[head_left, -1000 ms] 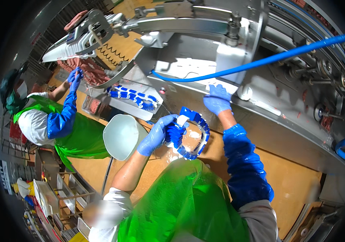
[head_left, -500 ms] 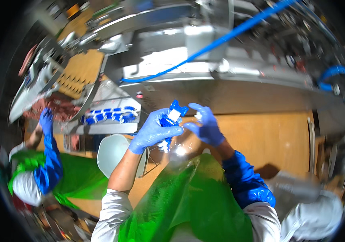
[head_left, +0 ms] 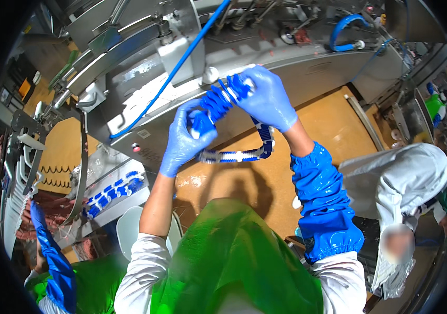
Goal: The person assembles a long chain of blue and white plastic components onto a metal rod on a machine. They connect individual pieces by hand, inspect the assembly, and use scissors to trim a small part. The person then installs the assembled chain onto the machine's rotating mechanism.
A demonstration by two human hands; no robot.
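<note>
Fingers of both hands, left [head_left: 184, 138] and right [head_left: 267, 99], stay clenched on the blue-and-white chain [head_left: 234, 155], now raised higher and stretched apart; its loop hangs between them above the orange floor [head_left: 333, 120].

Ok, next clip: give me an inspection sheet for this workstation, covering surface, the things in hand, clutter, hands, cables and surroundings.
Surface: wet orange-brown floor below; steel machine housing ahead.
Things in hand: blue-and-white segmented chain, held up in a loop between both hands.
Clutter: second blue-and-white chain lying on the machine ledge at left; white bucket beneath it.
Hands: left hand and right hand, both in blue gloves, each with a closed grip on the chain.
Cables: blue hose running diagonally across the machine.
Surroundings: a co-worker's blue sleeve lower left; person in white hooded coat at right.
</note>
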